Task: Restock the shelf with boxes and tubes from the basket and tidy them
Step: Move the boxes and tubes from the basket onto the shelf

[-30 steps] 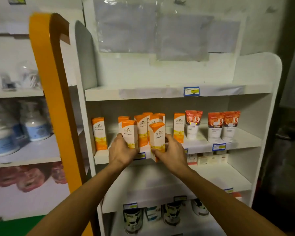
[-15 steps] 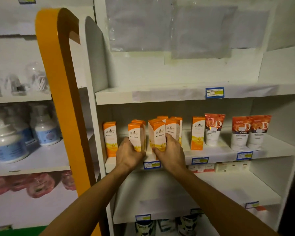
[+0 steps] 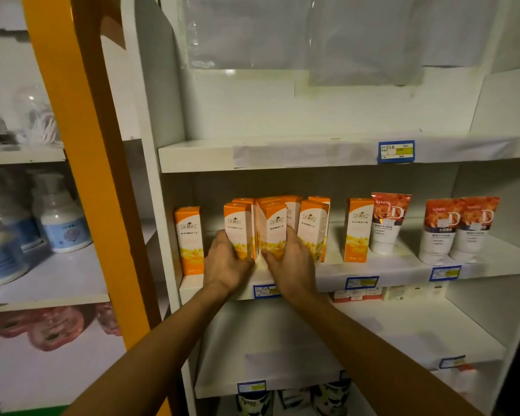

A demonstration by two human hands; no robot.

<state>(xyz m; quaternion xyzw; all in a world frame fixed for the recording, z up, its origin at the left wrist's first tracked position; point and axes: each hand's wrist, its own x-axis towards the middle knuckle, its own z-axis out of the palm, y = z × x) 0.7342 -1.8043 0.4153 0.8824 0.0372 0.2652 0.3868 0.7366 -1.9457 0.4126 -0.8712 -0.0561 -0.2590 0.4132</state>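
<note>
**Two hands squaring up the orange boxes at the shelf's front edge**

The left hand (image 3: 227,264) curls round the lower part of one box (image 3: 237,229); the right hand (image 3: 293,261) wraps the base of the next box (image 3: 273,228), thumb in front and fingers behind. The two boxes stand touching, near the front edge of the middle shelf (image 3: 403,267), left of centre.

These look like light, thin card cartons: stiff enough to slide, but easily dented or tipped. A low hold on the side faces, as here, seems safest.

Each box stands upright, long axis vertical, printed face outward. More boxes crowd behind; one stands apart by the left wall. Tubes (image 3: 386,223) stand cap-down toward the right end. The basket is not in view.
</note>
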